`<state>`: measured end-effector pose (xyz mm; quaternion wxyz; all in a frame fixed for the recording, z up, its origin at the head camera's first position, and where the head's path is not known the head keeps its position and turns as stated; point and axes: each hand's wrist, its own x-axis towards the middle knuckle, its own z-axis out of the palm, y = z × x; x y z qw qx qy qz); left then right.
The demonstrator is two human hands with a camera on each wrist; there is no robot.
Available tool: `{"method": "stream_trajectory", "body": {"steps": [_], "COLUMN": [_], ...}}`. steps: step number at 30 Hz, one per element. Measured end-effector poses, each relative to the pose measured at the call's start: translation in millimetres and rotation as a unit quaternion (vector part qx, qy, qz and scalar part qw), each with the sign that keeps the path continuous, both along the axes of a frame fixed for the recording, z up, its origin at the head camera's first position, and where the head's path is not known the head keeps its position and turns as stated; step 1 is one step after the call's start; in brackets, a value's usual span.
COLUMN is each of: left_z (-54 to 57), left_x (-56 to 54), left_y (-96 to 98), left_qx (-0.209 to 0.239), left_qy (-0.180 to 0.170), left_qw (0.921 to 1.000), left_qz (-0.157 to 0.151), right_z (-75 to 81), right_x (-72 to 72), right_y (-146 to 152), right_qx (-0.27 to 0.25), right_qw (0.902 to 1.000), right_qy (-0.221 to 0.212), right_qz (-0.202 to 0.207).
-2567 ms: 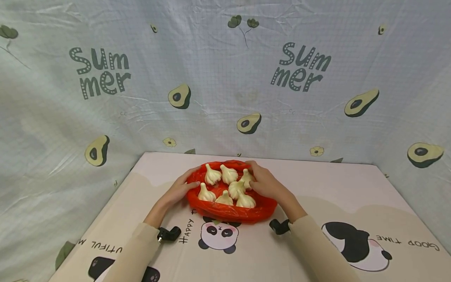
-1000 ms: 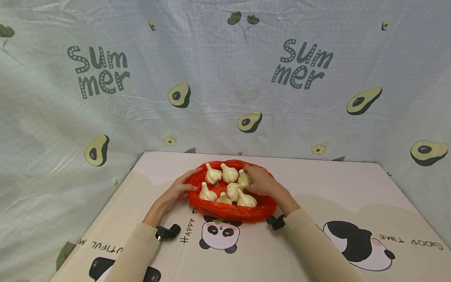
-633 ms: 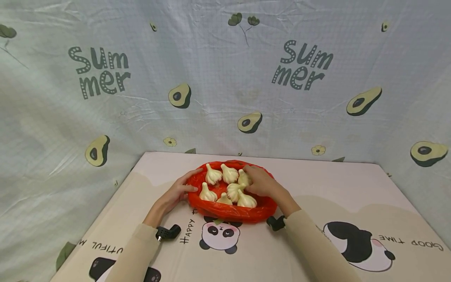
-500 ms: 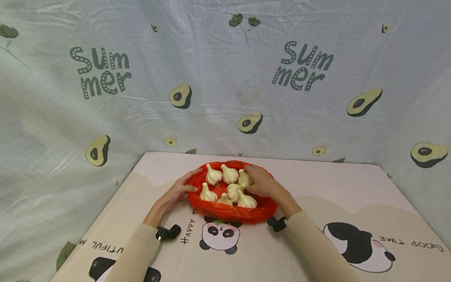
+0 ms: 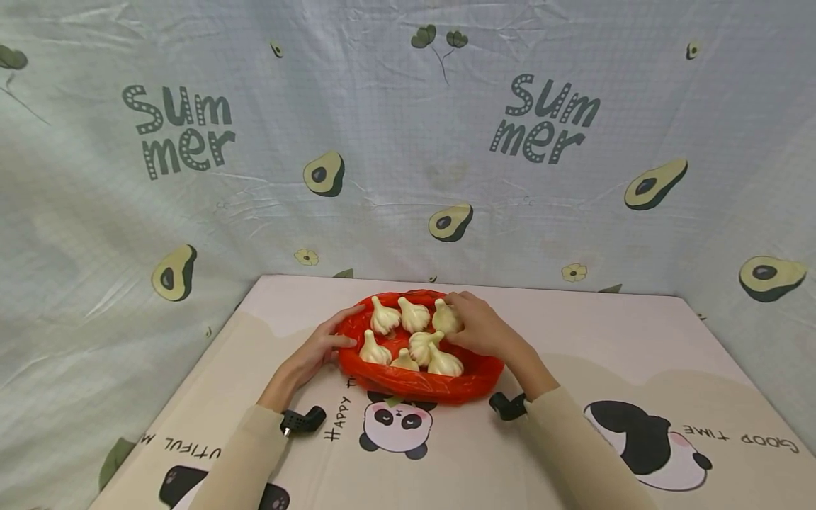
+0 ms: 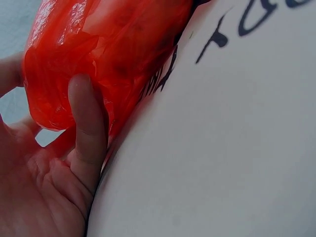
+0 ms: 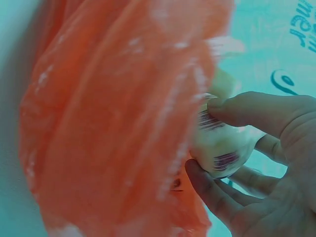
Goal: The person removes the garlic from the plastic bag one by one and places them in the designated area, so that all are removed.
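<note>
1. While the left hand (image 5: 315, 348) rested against the left end of an oval, open-topped bag of thin red plastic (image 5: 417, 384), its fingers and thumb spread and relaxed, the right hand (image 5: 481, 327) pinched a cream-white, long-necked garlic bulb (image 5: 444, 320) between thumb and fingers.
2. That bulb stood neck up inside the bag's far right side; whether it touched the bottom could not be told.
3. Six more cream-white garlic bulbs (image 5: 384, 319) lay within: two at the far side, one at left, two by the near rim, one near the middle, tilted rightward.
4. Beneath the bag was a pale, panda-printed table (image 5: 612, 333).
</note>
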<state>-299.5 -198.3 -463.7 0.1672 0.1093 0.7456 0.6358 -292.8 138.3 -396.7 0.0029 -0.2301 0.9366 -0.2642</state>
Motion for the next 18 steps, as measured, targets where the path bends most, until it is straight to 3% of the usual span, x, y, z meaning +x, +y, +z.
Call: {"method": "stream_trajectory", "body": {"steps": [9,18], "left_z": [-0.6,0.5], "left_x": [-0.5,0.0], "left_y": [-0.3,-0.8], "left_qx": [0.006,0.016], "left_qy": [0.002,-0.002], "left_qw": [1.0000,0.9998], "left_qz": [-0.006,-0.012], "right_z": [14.9,23.8], "right_x": [11.0,19.1], "right_y": [18,46], "right_qx": [-0.055,-0.117], "right_qw": [0.9981,0.9930], "right_qy": [0.023,0.013], "right_qz": [0.011,-0.004]}}
